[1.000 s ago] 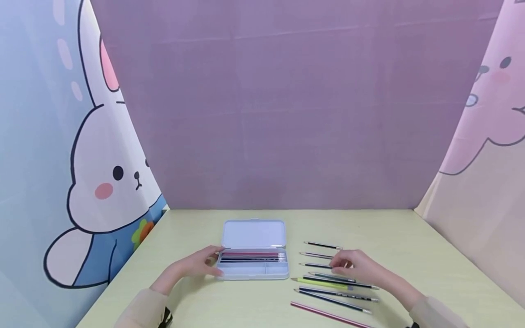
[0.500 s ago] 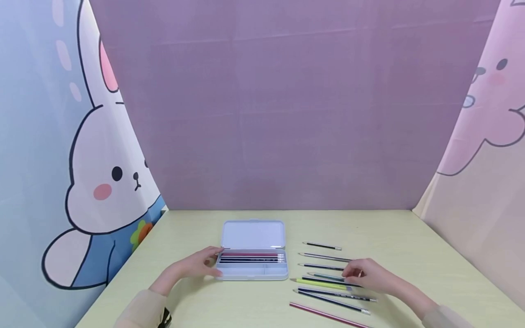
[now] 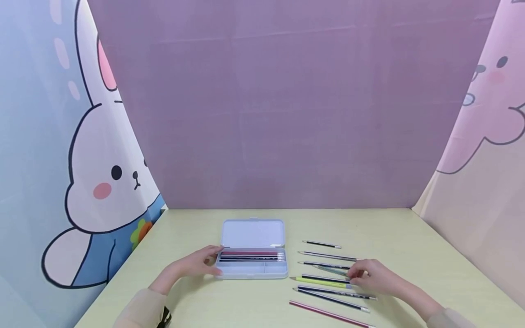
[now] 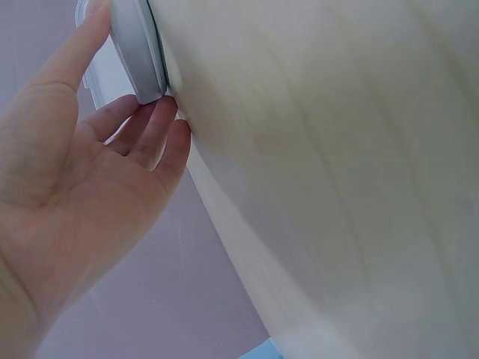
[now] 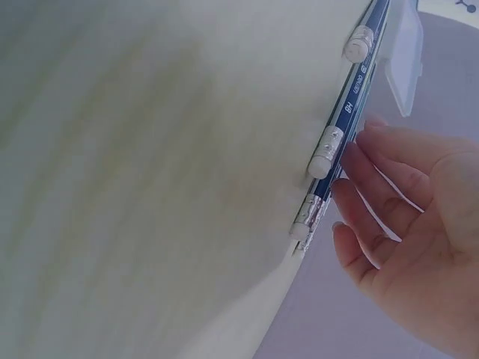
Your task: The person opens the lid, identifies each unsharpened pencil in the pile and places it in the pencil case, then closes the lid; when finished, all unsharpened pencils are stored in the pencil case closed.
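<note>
**Lifting one pencil out of the row beside the open case**

From the head view we see the left hand (image 3: 196, 264) resting against the left end of the open pencil case (image 3: 253, 264), fingers straight along its wall and thumb at its upper corner, steadying rather than gripping it; the case lies on the pale green bench (image 3: 393, 237), lid laid back, with red and dark pencils already in its long compartment; to its right runs a row of loose pencils; our right hand (image 3: 371, 275) reaches the eraser ends of that row, and a teal pencil (image 3: 331, 270) sits tilted across its neighbours, its near end at our fingertips; whether it is truly pinched we cannot tell from here; a yellow-green pencil (image 3: 317, 282) and a pink pencil (image 3: 328, 315) lie nearer to us.

The left wrist view shows the palm open, thumb laid along the case's grey rim (image 4: 135, 52), fingers relaxed below it.

The right wrist view shows the fingers (image 5: 389, 161) lightly curved beside the ferrule ends of a blue pencil (image 5: 352, 105) and its neighbours, touching or nearly so; no firm grip is visible.

We judge the step in hand to be singling out one pencil; next calls for closing thumb and forefinger on that shaft alone, lifting it free of the row, and carrying it level to the case's long compartment.
</note>
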Demonstrator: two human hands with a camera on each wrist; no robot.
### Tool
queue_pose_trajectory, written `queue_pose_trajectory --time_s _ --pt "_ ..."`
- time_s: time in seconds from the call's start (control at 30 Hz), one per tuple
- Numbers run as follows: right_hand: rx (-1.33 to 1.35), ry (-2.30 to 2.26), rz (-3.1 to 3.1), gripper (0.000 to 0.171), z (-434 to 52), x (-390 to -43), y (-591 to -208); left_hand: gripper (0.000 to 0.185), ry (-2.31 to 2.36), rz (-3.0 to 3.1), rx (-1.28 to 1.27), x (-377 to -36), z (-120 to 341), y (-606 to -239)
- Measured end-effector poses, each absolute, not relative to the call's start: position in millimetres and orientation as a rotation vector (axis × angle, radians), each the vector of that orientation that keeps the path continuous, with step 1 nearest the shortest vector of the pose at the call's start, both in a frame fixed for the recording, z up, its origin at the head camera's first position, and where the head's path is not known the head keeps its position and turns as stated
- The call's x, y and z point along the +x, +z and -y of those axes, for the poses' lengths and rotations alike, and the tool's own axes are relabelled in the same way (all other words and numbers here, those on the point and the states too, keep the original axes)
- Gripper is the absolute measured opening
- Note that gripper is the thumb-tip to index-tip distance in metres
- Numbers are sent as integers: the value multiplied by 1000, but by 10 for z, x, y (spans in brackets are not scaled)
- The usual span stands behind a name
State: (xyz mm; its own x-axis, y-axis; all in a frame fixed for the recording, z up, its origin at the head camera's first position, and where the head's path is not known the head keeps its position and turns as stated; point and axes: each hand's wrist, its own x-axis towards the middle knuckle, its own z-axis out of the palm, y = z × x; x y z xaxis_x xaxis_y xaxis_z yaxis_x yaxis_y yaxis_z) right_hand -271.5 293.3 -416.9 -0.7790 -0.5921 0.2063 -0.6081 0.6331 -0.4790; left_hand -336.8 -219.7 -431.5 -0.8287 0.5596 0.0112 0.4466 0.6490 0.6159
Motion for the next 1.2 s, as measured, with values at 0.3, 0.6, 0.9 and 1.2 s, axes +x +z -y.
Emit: queue_pose_trajectory --time_s 0.3,0.6,0.9,1.2 --pt "993 738 2828 12 -2926 -2744 -4167 81 933 -2684 818 -3364 2197 -4306" --pt "969 836 2877 12 -2959 -2733 -4191 80 938 -2680 820 -3359 2190 -4285" --pt "953 748 2817 6 -2962 -2749 -4222 80 925 -2688 806 -3355 2184 -4280" --pt "942 773 2827 5 -2970 -2726 -4218 79 933 -2679 813 -3369 2195 -4312"
